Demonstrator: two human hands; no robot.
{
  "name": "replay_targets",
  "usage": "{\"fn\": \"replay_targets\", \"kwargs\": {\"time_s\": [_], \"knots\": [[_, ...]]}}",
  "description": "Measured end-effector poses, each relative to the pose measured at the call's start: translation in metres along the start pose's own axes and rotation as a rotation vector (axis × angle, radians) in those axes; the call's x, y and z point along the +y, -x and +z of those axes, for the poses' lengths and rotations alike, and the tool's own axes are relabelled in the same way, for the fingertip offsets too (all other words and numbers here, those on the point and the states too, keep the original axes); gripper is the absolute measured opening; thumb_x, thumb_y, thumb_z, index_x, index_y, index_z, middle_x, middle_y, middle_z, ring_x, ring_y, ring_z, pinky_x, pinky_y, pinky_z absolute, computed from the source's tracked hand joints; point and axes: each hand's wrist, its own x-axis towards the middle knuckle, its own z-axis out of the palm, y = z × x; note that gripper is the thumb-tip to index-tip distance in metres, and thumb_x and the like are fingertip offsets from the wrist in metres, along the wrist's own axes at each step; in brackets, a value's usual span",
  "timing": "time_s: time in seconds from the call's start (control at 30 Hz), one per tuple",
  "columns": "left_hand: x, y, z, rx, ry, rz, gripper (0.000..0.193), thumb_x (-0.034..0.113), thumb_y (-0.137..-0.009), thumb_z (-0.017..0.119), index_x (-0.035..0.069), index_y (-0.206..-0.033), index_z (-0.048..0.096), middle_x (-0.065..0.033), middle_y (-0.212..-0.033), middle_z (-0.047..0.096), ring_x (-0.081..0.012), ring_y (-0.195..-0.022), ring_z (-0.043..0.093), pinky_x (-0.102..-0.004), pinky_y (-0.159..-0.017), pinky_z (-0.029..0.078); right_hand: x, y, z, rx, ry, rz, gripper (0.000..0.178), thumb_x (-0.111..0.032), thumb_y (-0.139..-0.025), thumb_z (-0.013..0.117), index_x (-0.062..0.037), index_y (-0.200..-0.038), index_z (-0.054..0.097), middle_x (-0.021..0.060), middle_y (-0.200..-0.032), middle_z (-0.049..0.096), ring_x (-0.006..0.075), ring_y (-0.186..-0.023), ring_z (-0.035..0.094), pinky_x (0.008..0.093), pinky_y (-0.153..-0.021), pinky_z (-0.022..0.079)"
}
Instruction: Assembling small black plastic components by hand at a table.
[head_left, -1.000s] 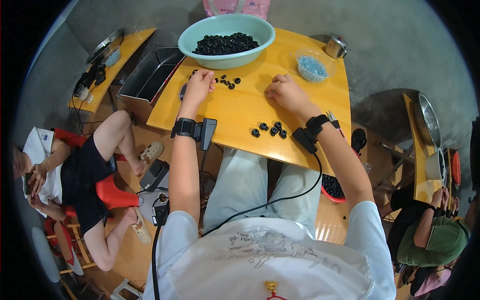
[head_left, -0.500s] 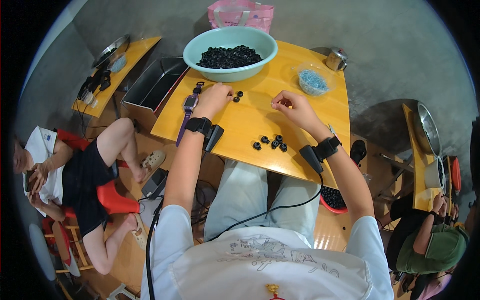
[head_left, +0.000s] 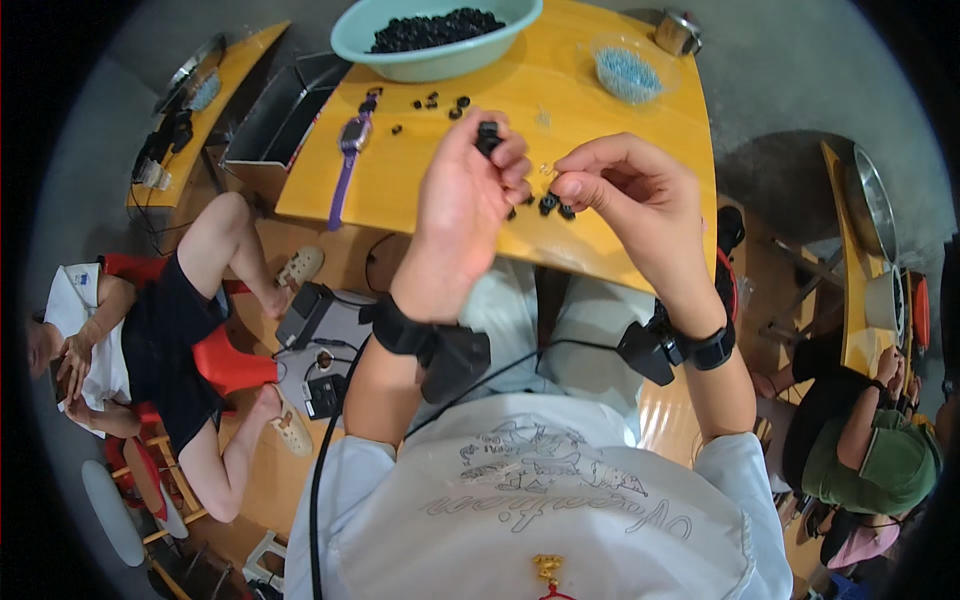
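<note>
My left hand [head_left: 465, 185] is raised over the table with its palm turned up. Its fingers curl round a small black plastic part [head_left: 488, 138]. Close beside it, my right hand [head_left: 635, 190] pinches thumb against forefinger; something tiny may be between the tips, too small to make out. Below the fingertips lie several small black ring-topped parts [head_left: 550, 204], partly hidden by the hands. More small black parts [head_left: 457, 107] lie beyond my left hand.
A pale green basin [head_left: 425, 68] of black parts stands at the far edge. A clear tub [head_left: 628, 75] of small bluish pieces and a metal lidded cup [head_left: 679, 33] are far right. A purple-strapped watch [head_left: 352, 137] lies left. People sit at both sides.
My left hand has come back toward me, turned palm up and now holds a black part. My right hand has moved nearer, still pinched. The view has shifted, with the basin higher.
</note>
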Motion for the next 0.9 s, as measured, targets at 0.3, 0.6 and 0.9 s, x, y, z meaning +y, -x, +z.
{"fn": "replay_targets", "kwargs": {"time_s": [0.3, 0.6, 0.9], "knots": [[-0.04, 0.051, 0.023, 0.182, -0.226, -0.145, 0.02, 0.032, -0.09, 0.038, 0.013, -0.091, 0.045, 0.0031, -0.082, 0.044, -0.0076, -0.078, 0.043, -0.0235, -0.071, 0.031, 0.016, 0.064, 0.023, 0.205, 0.001, 0.089, 0.011, 0.0, -0.079, 0.059, 0.0055, -0.088, 0.059, 0.0086, -0.083, 0.063, 0.012, -0.074, 0.059, 0.0236, -0.069, 0.049], [-0.055, 0.064, 0.028, 0.244, -0.215, -0.081, 0.02, 0.03, -0.091, 0.036, 0.012, -0.095, 0.044, 0.0028, -0.081, 0.043, -0.0071, -0.074, 0.042, -0.0229, -0.069, 0.031, 0.029, 0.083, 0.035, 0.311, 0.227, -0.049, 0.009, -0.001, -0.076, 0.062, 0.0024, -0.085, 0.06, 0.0076, -0.079, 0.063, 0.0122, -0.072, 0.059, 0.0241, -0.067, 0.048], [-0.059, 0.066, 0.026, 0.196, -0.236, 0.02, 0.023, 0.027, -0.093, 0.032, 0.007, -0.096, 0.043, 0.0002, -0.076, 0.038, -0.0081, -0.065, 0.036, -0.0223, -0.061, 0.029, 0.021, 0.092, 0.033, 0.474, -0.222, -0.009, 0.013, 0.001, -0.084, 0.046, 0.0027, -0.096, 0.051, 0.0042, -0.08, 0.05, 0.0076, -0.068, 0.045, 0.0209, -0.062, 0.039]]}}
